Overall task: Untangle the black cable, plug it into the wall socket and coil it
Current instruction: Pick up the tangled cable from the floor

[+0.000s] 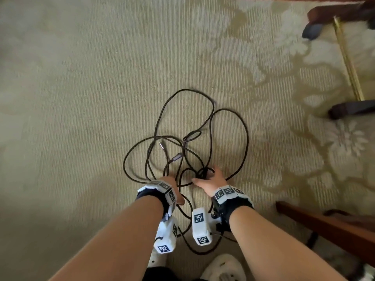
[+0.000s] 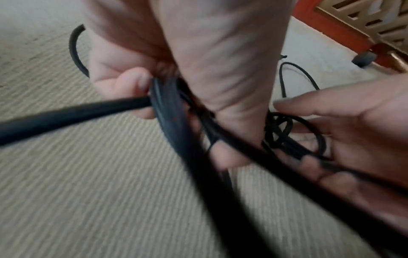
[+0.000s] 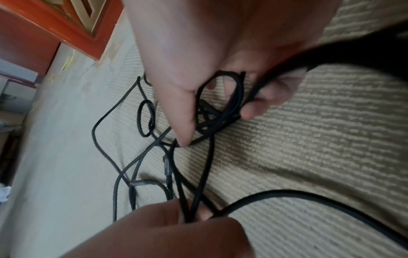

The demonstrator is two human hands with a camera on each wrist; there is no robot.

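While both hands work low over the carpet (image 1: 81, 98), the head view shows the black cable (image 1: 211, 110) sprawled in loose loops running away from the person, w/ the tight knot (image 1: 203, 173) right under the right hand (image 1: 213, 182). Left hand (image 1: 172, 185) sits just beside it, nearer the person's feet; its fingers are hidden behind the wrist band here. Two metal connector ends (image 1: 177, 157) lie free in the middle of the loops. No wall socket in view, so plugging in looks some way off; untangling is prob. the step in hand.

Left wrist view: left hand's fingers (image 2: 123, 83) curl round a bundle of strands (image 2: 167, 108) & grip it; a thick strand runs off to the left across the carpet. Right hand (image 2: 353, 125) shows opposite, fingers spread and relaxed around the knot, not closed.

Right wrist view: right thumb (image 3: 183, 122) and one fingertip (image 3: 256, 108) bracket the knot (image 3: 212, 111), thumb tip pressing a loop to the carpet — only this view shows that. Strands run from the knot straight to the left hand (image 3: 167, 232), so the line between the two hands is the pull axis. Wooden furniture (image 3: 55, 26) stands beyond.
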